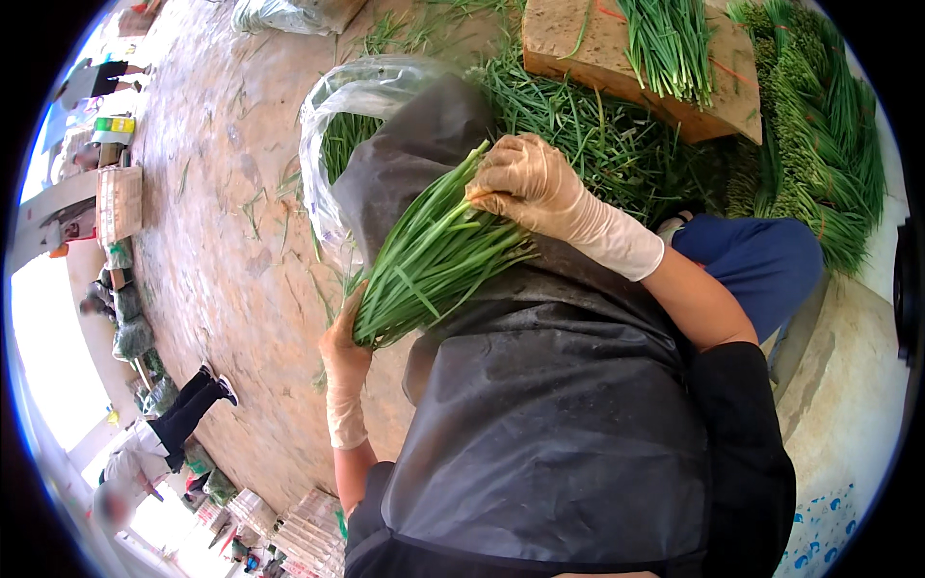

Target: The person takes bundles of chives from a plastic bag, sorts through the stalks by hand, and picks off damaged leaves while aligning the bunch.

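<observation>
A loose bunch of garlic chives (434,252) slants over my lap. My left hand (344,352), in a pale thin glove, is closed around its lower-left end, most fingers hidden beneath the leaves. My right hand (528,183), gloved alike, pinches stalks at the upper-right end. The fingertips there look stained orange-brown; whether they also hold something small, I cannot make out. Under the bunch lies my dark apron (549,424). Beyond it, a clear plastic bag (323,116) stands open with green leaves inside.
A wooden block (568,48) at the upper right carries more chives (670,48). Loose leaves (597,135) are heaped before it. Tied bundles (819,125) pile up at the far right. People and crates (118,204) line the left side; a standing person (145,453) is at lower left.
</observation>
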Tool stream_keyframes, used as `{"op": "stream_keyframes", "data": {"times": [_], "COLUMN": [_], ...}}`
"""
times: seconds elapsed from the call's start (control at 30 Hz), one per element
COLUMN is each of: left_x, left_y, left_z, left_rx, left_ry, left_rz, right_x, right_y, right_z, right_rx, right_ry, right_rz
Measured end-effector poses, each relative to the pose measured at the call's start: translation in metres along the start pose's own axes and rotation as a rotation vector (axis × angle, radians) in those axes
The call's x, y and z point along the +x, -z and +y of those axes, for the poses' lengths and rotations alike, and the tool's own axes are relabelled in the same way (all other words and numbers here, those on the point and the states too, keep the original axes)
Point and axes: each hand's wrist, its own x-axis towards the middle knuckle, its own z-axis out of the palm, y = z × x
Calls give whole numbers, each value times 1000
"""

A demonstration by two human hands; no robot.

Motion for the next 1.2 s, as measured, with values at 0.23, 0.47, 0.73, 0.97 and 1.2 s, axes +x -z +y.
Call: {"op": "stream_keyframes", "data": {"times": [0.23,0.47,0.73,0.97,1.2], "left_x": [-2,1,0,5,-5], "left_y": [-1,-1,-6,-9,-8], "left_z": [-4,-2,-15,-12,7], "left_rx": [-66,-79,-353,-422,-355], "left_ry": [43,29,230,267,197], "left_rz": [-29,-66,-120,-146,-86], "right_x": [3,14,-61,-4,4], "right_y": [31,0,36,7,-18], "right_z": [15,-2,78,-38,-28], "right_rx": [-7,109,-664,334,1164], "right_ry": [-162,-71,-738,-717,-935], "right_rz": [82,-47,-267,-251,-72]}}
